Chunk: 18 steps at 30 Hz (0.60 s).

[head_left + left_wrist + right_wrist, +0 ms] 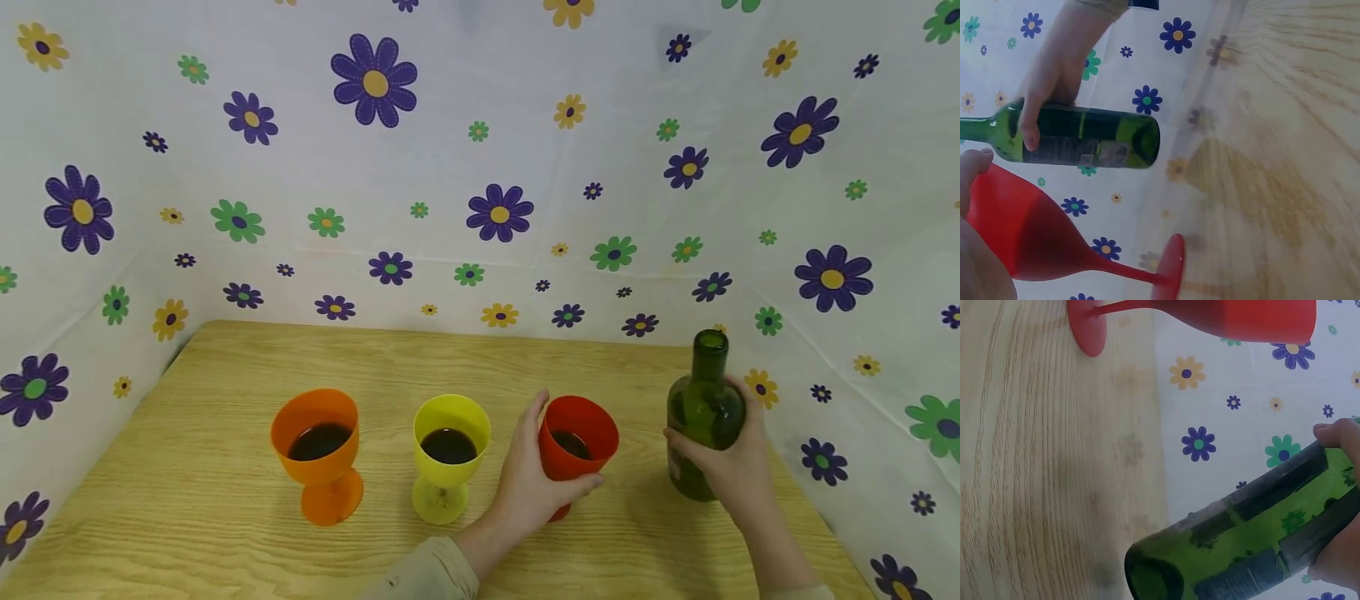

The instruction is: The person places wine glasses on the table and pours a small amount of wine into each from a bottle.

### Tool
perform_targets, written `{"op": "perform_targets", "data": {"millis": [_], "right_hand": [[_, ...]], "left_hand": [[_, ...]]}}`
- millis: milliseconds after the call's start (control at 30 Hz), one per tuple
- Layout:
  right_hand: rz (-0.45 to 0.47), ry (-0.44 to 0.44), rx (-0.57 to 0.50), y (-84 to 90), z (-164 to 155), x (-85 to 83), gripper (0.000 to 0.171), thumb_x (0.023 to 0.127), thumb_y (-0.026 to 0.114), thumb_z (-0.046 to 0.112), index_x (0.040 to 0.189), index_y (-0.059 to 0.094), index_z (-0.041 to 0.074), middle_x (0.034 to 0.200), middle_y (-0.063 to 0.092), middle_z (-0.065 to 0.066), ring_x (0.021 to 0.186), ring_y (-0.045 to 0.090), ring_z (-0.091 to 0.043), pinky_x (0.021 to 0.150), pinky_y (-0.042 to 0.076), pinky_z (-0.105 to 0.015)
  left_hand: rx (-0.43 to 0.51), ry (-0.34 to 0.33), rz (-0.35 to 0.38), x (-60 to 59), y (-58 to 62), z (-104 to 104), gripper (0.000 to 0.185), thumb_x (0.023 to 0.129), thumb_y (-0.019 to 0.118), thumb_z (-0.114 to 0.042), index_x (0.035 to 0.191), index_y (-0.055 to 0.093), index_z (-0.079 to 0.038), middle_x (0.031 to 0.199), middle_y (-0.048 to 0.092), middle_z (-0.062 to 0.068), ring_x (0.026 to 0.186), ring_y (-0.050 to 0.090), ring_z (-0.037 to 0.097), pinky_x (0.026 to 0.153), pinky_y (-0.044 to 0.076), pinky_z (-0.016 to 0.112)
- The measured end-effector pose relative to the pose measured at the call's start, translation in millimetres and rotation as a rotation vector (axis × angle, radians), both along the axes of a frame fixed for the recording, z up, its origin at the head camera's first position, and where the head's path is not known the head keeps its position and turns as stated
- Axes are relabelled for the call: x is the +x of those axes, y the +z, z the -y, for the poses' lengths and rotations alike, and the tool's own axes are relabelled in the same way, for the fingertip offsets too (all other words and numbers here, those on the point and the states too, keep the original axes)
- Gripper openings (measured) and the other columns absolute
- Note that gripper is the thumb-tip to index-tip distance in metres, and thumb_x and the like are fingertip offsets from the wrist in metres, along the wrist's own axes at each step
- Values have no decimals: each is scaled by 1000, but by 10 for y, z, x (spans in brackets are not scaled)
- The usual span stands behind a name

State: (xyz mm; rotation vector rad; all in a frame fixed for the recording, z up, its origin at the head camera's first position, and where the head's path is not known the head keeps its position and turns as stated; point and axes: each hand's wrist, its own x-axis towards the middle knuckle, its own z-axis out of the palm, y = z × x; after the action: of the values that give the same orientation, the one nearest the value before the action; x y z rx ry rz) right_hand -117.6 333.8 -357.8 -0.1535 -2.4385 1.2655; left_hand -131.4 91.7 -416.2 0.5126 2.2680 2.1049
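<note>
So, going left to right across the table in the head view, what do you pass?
Orange goblet → yellow goblet → left hand → red goblet → green bottle gripped by the right hand.

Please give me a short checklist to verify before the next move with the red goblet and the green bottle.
1. Left hand grips the red goblet by its bowl: ok.
2. Right hand holds the green bottle around its body: ok.
3. Bottle upright, mouth open at the top: ok.
4. Red goblet already holds dark liquid, like the orange goblet and the yellow goblet: ok.
5. Liquid left in the bottle: cannot tell.
6. Red goblet's foot flat on the wooden table: cannot tell; the hand hides it.
</note>
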Motion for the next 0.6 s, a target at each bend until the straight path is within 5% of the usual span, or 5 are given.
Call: {"op": "perform_targets", "data": {"millis": [267,600], "right_hand": [[89,-132,-223,-17,-29,-94,100,82,77,23,149,5,38,149,21,-16,132,28,-39,104,27,-61],[69,-213,-370,-109,-112,-220,95,81,78,21,147,12,39,154,17,-8,137,23,-31,110,23,-54]], "left_hand": [[-23,7,2,44,163,70,105,69,85,-41,148,16,-43,147,32,-11,128,39,16,99,41,48],[-6,-13,-71,122,444,193,102,72,83,-39,147,14,-46,152,20,-19,137,26,14,103,32,57]]}}
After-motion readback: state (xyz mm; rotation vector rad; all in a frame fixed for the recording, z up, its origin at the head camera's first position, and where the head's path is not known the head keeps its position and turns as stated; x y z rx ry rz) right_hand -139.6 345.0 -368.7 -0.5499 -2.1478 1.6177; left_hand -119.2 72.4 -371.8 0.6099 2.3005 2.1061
